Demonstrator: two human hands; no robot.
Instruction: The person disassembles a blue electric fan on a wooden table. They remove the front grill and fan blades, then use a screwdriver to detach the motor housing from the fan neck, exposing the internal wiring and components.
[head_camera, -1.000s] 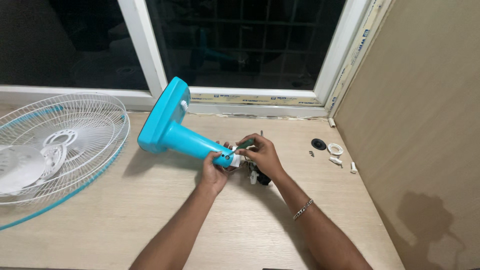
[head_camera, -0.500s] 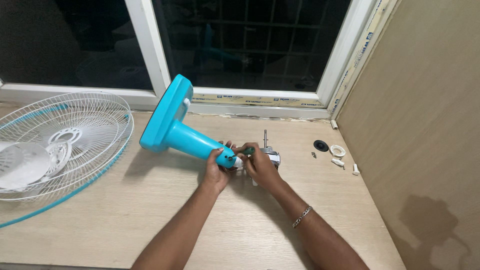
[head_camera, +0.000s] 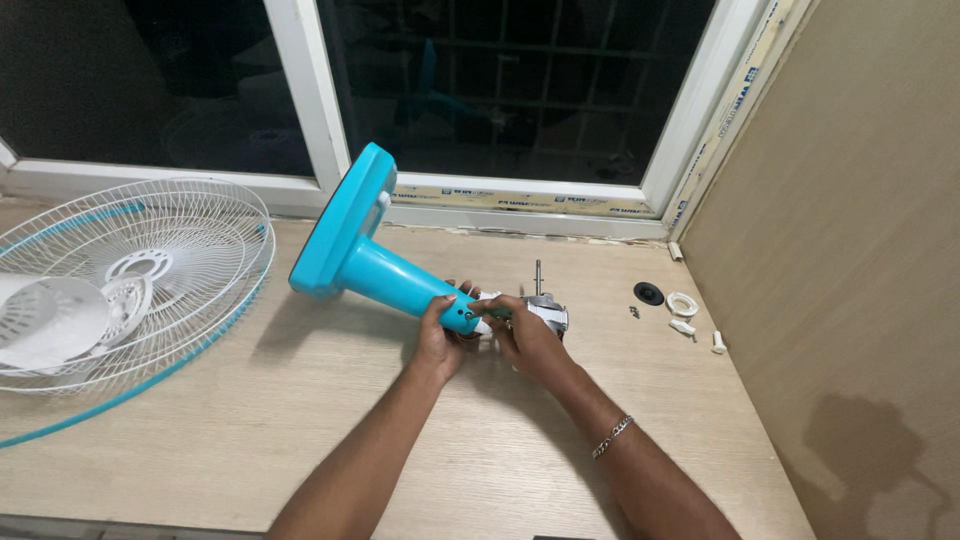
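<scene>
A turquoise fan stand (head_camera: 370, 262) lies on its side on the wooden table (head_camera: 300, 420), round base toward the window. My left hand (head_camera: 440, 340) grips the narrow neck end from below. My right hand (head_camera: 525, 335) holds a green-handled screwdriver (head_camera: 497, 311) with its tip against the neck end. Behind my right hand sits the metal fan motor (head_camera: 547, 308), its shaft pointing up toward the window. White wiring at the neck is partly hidden by my fingers.
A white wire fan guard (head_camera: 130, 280) with a blue rim lies at the left, white fan parts inside it. Small parts lie at the right near the brown wall: a black cap (head_camera: 648, 293), a white ring (head_camera: 682, 303), white pegs (head_camera: 717, 343). A dark window runs behind.
My right hand has slid lower and nearer to the neck end, uncovering the motor and its shaft. The stand and my left hand have stayed put; the camera shifted slightly.
</scene>
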